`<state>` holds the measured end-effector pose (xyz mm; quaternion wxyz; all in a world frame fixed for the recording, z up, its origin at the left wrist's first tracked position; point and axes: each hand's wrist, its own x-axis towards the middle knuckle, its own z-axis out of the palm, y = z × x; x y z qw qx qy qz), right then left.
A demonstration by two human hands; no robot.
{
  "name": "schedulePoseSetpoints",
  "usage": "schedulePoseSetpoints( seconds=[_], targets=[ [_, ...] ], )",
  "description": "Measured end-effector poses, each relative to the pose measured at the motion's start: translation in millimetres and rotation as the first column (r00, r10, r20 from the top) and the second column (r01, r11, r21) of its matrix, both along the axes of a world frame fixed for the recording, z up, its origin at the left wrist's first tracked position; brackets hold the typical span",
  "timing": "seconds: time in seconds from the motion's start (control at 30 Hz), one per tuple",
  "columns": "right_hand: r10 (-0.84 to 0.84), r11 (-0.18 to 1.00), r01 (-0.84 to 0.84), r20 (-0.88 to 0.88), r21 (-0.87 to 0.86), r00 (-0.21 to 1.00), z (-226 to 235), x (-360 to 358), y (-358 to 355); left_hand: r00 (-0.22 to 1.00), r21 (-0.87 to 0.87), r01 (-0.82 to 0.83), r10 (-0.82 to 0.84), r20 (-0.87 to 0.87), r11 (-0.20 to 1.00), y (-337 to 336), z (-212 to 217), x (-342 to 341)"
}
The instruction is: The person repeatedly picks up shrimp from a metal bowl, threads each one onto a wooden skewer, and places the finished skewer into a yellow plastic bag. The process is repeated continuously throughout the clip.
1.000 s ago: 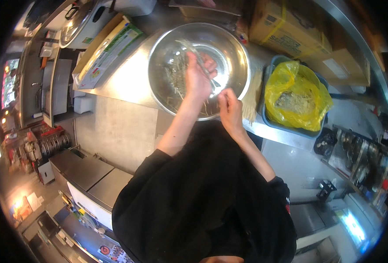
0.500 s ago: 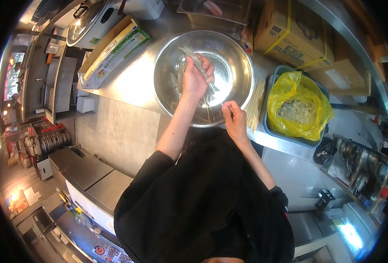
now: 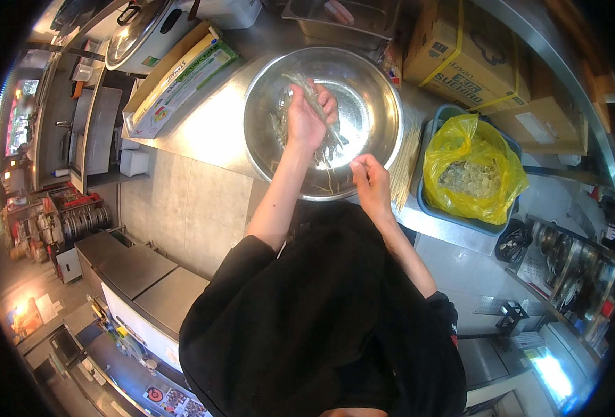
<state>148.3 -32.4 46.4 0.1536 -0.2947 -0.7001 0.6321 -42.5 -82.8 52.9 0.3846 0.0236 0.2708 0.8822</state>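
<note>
So the left hand (image 3: 307,118) was up over the big steel bowl (image 3: 370,83), fingers curled shut around a shrimp (image 3: 316,104). The shrimp looked pale grey and kind of translucent, long and thin, with whiskery bits trailing off its lower end. Its long axis ran on a slant, from up-left near the far side of the bowl down-right toward the near rim, sticking out past the hand at both ends. Couldn't tell which end was the head.

The right hand (image 3: 371,184) sat just at the near rim of the bowl, fingertips pinched together. Whether anything thin was actually between them, I couldn't tell. It was close to the left hand but not touching it.

More greyish shrimp (image 3: 280,132) lay in the bottom of the bowl, under the left hand. Just right of the bowl was a bundle of pale skewers (image 3: 406,163) lying on the stainless worktop (image 3: 210,132). Past those, a blue tub (image 3: 446,208) lined with a yellow bag (image 3: 471,170) had scraps in it. Cardboard boxes (image 3: 460,48) stood behind that, and a long green-and-white box (image 3: 182,87) lay at the left. A cooker with a glass lid (image 3: 137,35) sat at the far left corner. The floor below was grey tile, with steel kitchen units around.
</note>
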Motion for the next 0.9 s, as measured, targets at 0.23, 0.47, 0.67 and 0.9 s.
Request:
schedulePoseSetpoints(
  seconds=[0.23, 0.47, 0.67, 0.9],
  targets=[
    [0.036, 0.999, -0.036, 0.010, -0.030, 0.999, 2, -5, 2, 0.999, 0.051, -0.016, 0.018, -0.039, 0.999, -2, -1, 6],
    [0.066, 0.881, -0.083, -0.052, -0.466, 0.996, -1, -8, 6, 0.999, 0.100, -0.030, 0.032, -0.023, 0.995, -5, -6, 5],
    [0.042, 0.608, -0.089, -0.080, -0.789, 0.996, 11, -7, 14, 0.997, 0.130, -0.061, 0.055, 0.046, 0.990, -3, -6, 8],
    [0.108, 0.642, -0.126, -0.074, -0.756, 0.991, 11, 1, 6, 0.995, 0.154, -0.095, 0.093, 0.021, 0.983, -12, -13, -3]
  ],
)
